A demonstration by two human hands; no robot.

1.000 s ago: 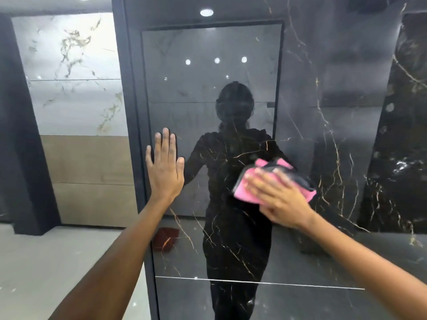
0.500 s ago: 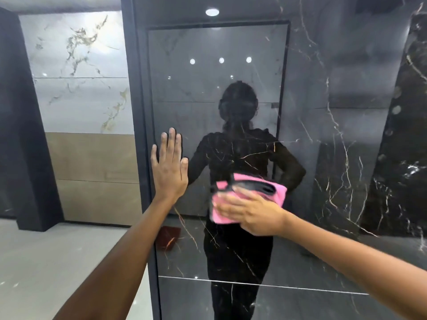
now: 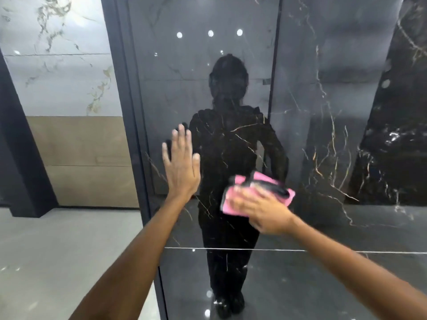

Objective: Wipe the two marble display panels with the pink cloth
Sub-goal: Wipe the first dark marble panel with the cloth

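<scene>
While right hand [image 3: 265, 210] presses pink cloth [image 3: 233, 205] (blurred), left hand [image 3: 181, 167] flat on black marble panel [image 3: 323, 112]

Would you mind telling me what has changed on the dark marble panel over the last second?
The right hand has slid the pink cloth leftward and down across the marble panel, pressing it flat throughout. The left hand stays open against the panel near its left edge. Nothing was picked up or let go.

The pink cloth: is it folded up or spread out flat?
Folded: the pink cloth is a small wad under the right hand, with layered edges showing.
</scene>
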